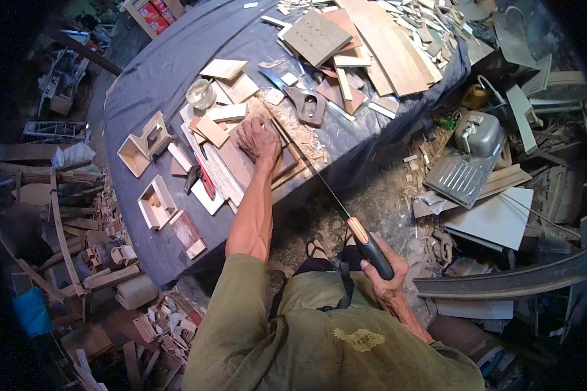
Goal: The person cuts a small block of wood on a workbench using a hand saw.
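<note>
My right hand (386, 270) is wrapped round the black and orange handle of a saw (370, 249). Its thin blade runs up and left to a wooden piece at the edge of the cloth-covered table (134, 215). My left hand (259, 140) presses down with curled fingers on a brown board (233, 156); whether it grips anything beneath is hidden. Sawdust (300, 133) lies beside the blade. Pale wood strips and a red tool (205, 179) are left of the board. A second saw with a dark wooden handle (306, 107) rests beyond the blade.
Small open wooden boxes (156, 203) and a glass jar (201, 94) stand on the table's left part. Stacked boards (385, 49) and offcuts cover its far right. A metal sink (469, 163) and scrap wood lie right of the table; more scrap is at left.
</note>
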A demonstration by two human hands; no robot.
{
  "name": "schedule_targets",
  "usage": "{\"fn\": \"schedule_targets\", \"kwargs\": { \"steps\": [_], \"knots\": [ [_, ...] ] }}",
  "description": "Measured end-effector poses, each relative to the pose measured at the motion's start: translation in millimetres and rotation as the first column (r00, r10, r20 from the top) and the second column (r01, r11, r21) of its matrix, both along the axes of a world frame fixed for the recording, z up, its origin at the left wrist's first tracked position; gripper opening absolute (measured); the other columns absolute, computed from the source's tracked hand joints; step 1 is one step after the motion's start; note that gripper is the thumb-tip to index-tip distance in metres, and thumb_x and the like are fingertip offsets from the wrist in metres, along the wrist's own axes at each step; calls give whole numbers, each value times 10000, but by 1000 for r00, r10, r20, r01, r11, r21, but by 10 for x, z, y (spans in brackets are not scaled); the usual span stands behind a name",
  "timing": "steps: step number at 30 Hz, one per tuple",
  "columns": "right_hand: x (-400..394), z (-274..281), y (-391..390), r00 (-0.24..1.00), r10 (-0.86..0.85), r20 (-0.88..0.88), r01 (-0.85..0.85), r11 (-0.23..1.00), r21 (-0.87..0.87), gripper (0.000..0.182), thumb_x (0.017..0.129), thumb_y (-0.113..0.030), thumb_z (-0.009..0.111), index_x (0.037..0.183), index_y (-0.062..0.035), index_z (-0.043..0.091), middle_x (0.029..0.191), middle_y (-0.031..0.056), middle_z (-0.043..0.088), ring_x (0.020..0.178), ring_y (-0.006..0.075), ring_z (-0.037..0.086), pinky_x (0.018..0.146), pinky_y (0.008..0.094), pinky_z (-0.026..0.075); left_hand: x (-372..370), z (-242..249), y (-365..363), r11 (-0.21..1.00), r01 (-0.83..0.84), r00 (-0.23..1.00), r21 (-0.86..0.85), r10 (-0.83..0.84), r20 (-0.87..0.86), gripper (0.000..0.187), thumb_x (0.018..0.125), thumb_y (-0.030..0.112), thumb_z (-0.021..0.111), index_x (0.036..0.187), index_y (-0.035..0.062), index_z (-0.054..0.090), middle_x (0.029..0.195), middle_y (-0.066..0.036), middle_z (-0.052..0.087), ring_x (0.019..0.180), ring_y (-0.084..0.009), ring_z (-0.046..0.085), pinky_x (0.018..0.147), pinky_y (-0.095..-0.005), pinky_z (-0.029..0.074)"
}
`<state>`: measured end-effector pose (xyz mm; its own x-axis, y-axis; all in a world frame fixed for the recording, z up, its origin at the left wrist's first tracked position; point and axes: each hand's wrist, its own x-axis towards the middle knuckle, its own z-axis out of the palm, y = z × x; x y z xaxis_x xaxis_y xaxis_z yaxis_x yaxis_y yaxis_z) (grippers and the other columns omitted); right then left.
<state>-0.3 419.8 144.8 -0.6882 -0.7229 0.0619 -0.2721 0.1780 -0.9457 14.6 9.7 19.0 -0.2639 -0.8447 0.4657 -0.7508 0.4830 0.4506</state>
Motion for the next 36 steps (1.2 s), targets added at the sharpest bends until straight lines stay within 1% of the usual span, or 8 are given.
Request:
{"fn": "schedule_targets", "kwargs": {
  "steps": [13, 16, 20, 22, 26, 28, 32, 36],
  "knots": [
    [-109, 6, 31, 999, 36, 8, -36, 999, 11, 558, 784, -59, 727, 1328, -32, 607, 884, 136, 736, 678, 132, 691, 644, 268, 535, -10, -59, -17, 999, -27, 999, -35, 27, 26, 204, 884, 262, 608, 1006, 108, 664, 981, -145, 592, 1043, -348, 499, 874, -480, 405],
    [-126, 54, -5, 999, 36, 2, -36, 999, 27, 553, 786, -52, 723, 1326, -25, 606, 917, 154, 737, 707, 140, 701, 656, 269, 537, -9, -28, -4, 998, -8, 1000, -68, 9, 23, 201, 882, 228, 611, 1015, 91, 674, 985, -153, 602, 1028, -362, 518, 873, -493, 417],
    [-110, 83, -31, 999, 29, -17, -28, 999, 34, 551, 786, -40, 718, 1324, -11, 601, 961, 178, 736, 743, 161, 715, 673, 281, 543, 27, -93, -81, 989, 113, 993, -97, -116, -31, 182, 877, 165, 606, 1017, 74, 678, 995, -157, 601, 1001, -371, 540, 869, -492, 440],
    [-106, 72, -16, 1000, 30, 0, -30, 999, 34, 551, 786, -36, 718, 1322, -2, 598, 1005, 191, 734, 786, 174, 725, 701, 285, 548, 27, -140, -108, 983, 150, 988, -110, -154, -26, 185, 871, 131, 591, 1026, 71, 672, 1017, -140, 588, 1012, -356, 542, 862, -488, 452],
    [-63, 12, -18, 998, -9, 55, 8, 1000, 8, 558, 756, -48, 729, 1303, -16, 620, 1010, 177, 737, 883, 186, 716, 806, 299, 533, 0, -102, -33, 988, 92, 995, -126, -96, -24, 175, 860, 114, 580, 1011, 61, 651, 1019, -146, 586, 1014, -363, 540, 865, -488, 453],
    [-33, -6, -10, 998, -21, 59, 20, 1000, 20, 558, 754, -46, 727, 1300, -14, 620, 1000, 177, 737, 875, 185, 716, 805, 298, 533, -32, -113, 13, 991, 27, 996, -132, -37, -79, 172, 846, 97, 580, 1001, 51, 638, 1016, -152, 584, 1009, -366, 540, 866, -486, 452],
    [32, -106, -39, 999, -34, -5, 34, 999, 4, 565, 750, -44, 723, 1305, -16, 618, 975, 168, 737, 840, 171, 712, 780, 290, 534, 6, -120, -45, 983, 102, 993, -151, -109, -38, 168, 833, 88, 578, 987, 34, 621, 1003, -169, 581, 997, -373, 538, 869, -486, 446],
    [-20, -85, -211, 999, 20, -29, -20, 1000, 13, 557, 795, -39, 698, 1340, -11, 586, 924, 152, 734, 719, 154, 710, 659, 283, 552, 26, -196, -140, 975, 172, 983, -144, -180, -46, 146, 836, 85, 574, 964, 27, 615, 992, -178, 580, 991, -380, 535, 868, -492, 441]
  ]
}}
